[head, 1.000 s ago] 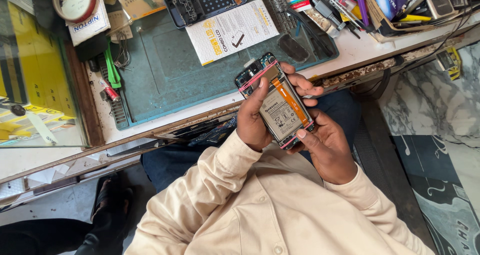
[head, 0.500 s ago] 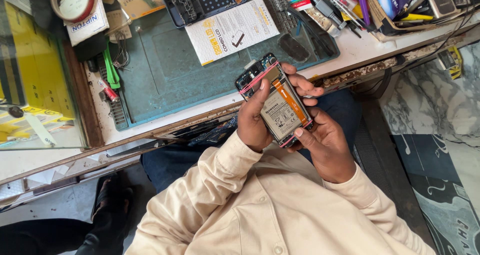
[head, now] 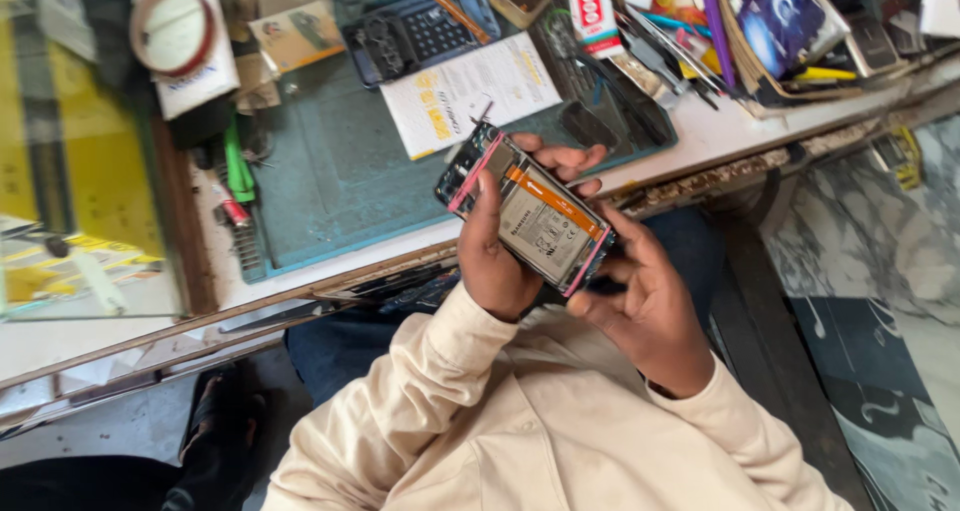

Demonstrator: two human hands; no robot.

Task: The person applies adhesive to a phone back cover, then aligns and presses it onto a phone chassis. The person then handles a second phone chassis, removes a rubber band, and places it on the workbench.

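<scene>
Two bare hands around an opened phone (head: 528,214), back cover off, battery and orange ribbon cable exposed, held tilted just above the desk edge. Left hand (head: 500,256) wrapped around its near side, thumb across the pink frame. Right hand (head: 640,306) pinching the lower corner. Behind: teal work mat (head: 330,171), printed leaflet (head: 470,91), black calculator (head: 420,31), tape roll (head: 172,26).

Soft daylight lit the scene evenly, with pale glare on the glass panel (head: 60,121) left of the green mat (head: 330,171), dim shadow below that mat, and slight blur toward the frame's edges.
</scene>
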